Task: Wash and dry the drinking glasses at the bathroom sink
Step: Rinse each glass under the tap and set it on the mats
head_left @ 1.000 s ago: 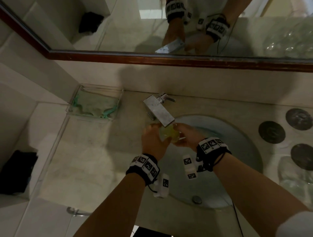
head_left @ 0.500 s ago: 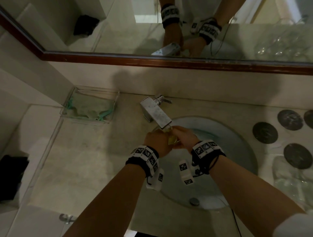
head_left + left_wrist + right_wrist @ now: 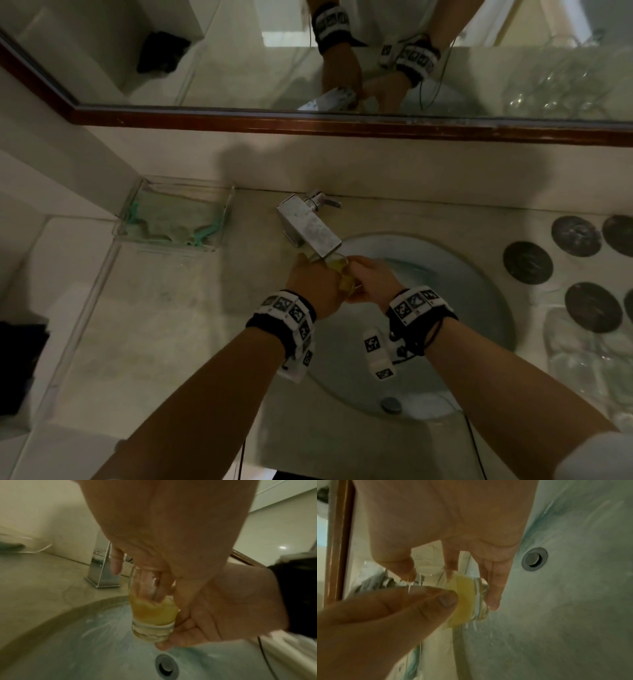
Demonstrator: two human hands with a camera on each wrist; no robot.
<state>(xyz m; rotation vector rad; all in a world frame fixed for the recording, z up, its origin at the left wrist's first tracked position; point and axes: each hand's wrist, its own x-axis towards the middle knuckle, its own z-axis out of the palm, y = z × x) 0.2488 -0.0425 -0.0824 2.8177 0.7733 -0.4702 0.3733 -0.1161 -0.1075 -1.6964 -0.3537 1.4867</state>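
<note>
- I have the glass (image 3: 152, 609) held over the sink (image 3: 479, 281), just under the spout of the tap (image 3: 310, 228), near the back rim of the bowl.
- My right hand (image 3: 221, 609) grips the glass from the side — fingers curled round its lower wall and thick base, thumb across the other side in the right wrist view.
- My left hand (image 3: 313, 282) comes down over the mouth of the glass; some of its fingers (image 3: 154, 582) reach inside and press on a yellow sponge (image 3: 153, 612) stuffed into the bottom half. One finger stays outside the rim.
- From the head view the two hands meet knuckle to knuckle around the glass, so only a sliver of it and the yellow shows there.
- Water (image 3: 475, 626) drips off the base of the glass, and the bowl below is streaked wet; the drain (image 3: 166, 667) sits beneath the hands.
- On the counter to the left, well apart, a clear tray (image 3: 219, 219) holds a green cloth (image 3: 171, 222).
- To the right — several dark round coasters (image 3: 527, 262) and more glasses (image 3: 589, 363) standing near the edge, blurred.
- The mirror (image 3: 239, 51) above reflects both wrists.
</note>
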